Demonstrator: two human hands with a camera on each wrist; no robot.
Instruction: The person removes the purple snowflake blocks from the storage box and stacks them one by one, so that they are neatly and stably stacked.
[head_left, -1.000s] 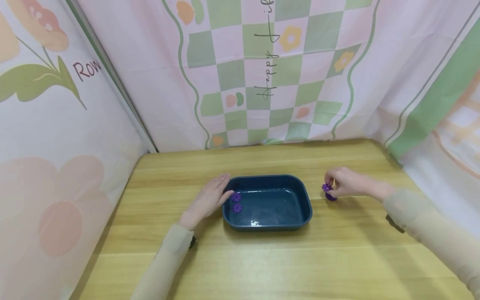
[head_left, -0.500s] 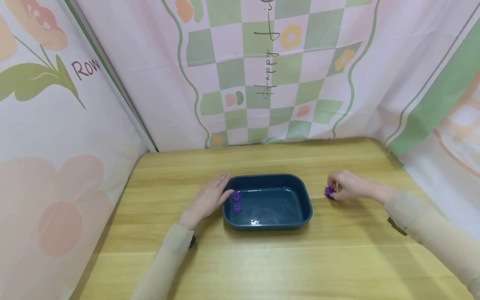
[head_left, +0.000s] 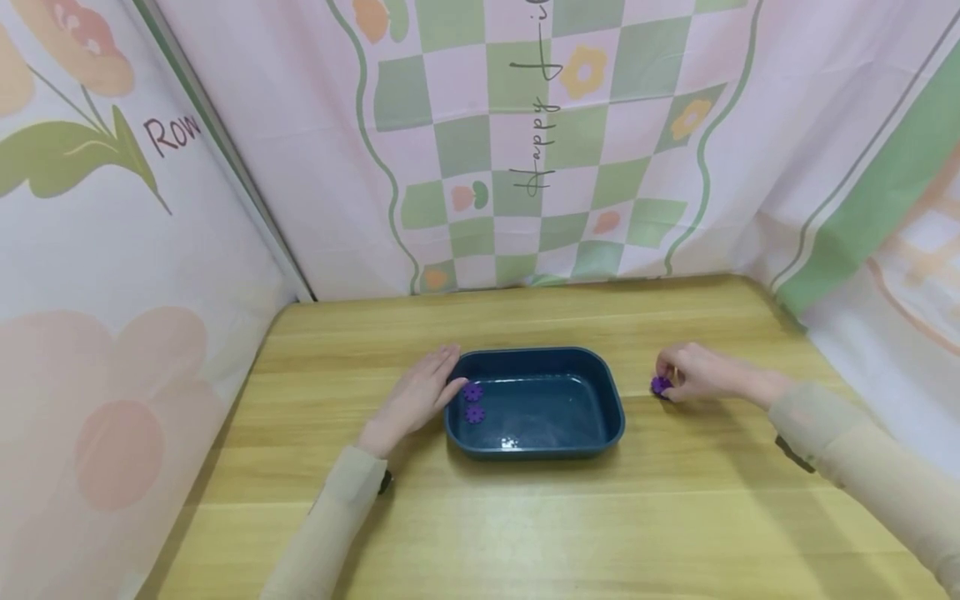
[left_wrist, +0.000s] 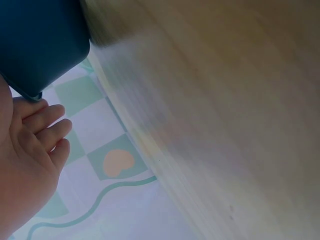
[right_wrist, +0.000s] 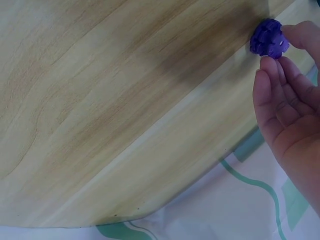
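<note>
In the head view my left hand lies at the left end of a dark blue rectangular tray. Its fingers stretch along the outer side, and the thumb reaches the rim. Inside the tray, one purple flower-shaped disc lies just beyond another purple disc. To the right of the tray, my right hand pinches a small stack of purple flower-shaped discs between thumb and fingertips, low at the tabletop. The right wrist view shows the layered discs close up; their number is unclear.
A light wood table carries everything. Its back edge meets a checkered printed curtain. More printed cloth hangs on the left, and another curtain on the right.
My right hand has shifted slightly right and lower. The purple disc in its fingers, earlier tilted above the other, now sits flat against it in a stack. My left hand and the tray stay put.
</note>
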